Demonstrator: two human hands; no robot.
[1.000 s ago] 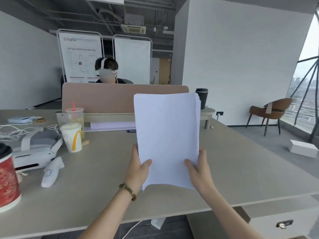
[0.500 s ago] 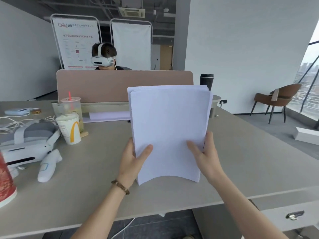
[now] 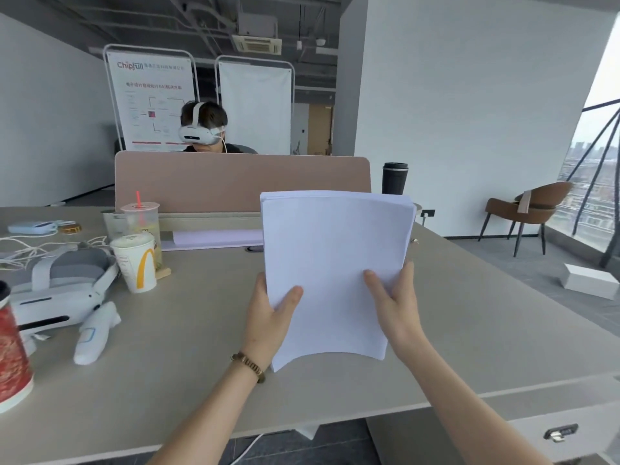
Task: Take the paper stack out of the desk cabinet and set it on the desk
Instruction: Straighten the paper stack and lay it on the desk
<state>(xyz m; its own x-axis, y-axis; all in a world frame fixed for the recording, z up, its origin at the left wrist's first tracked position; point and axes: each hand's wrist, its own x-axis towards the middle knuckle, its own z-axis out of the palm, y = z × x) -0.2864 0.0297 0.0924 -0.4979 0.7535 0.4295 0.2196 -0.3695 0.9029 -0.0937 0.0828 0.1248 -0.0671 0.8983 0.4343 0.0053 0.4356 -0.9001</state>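
While both hands, left [image 3: 268, 317] and right [image 3: 397, 303], pinch the stack [image 3: 335, 270] by its lower sides, it hangs tilted above the desk [image 3: 469, 330], probably being steadied before being laid flat.

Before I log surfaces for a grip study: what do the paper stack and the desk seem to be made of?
Paper stack: plain white office paper, matte; its lower edge bows between the hands. Desk: probably grey-beige laminate, matte and smooth, no grain visible.
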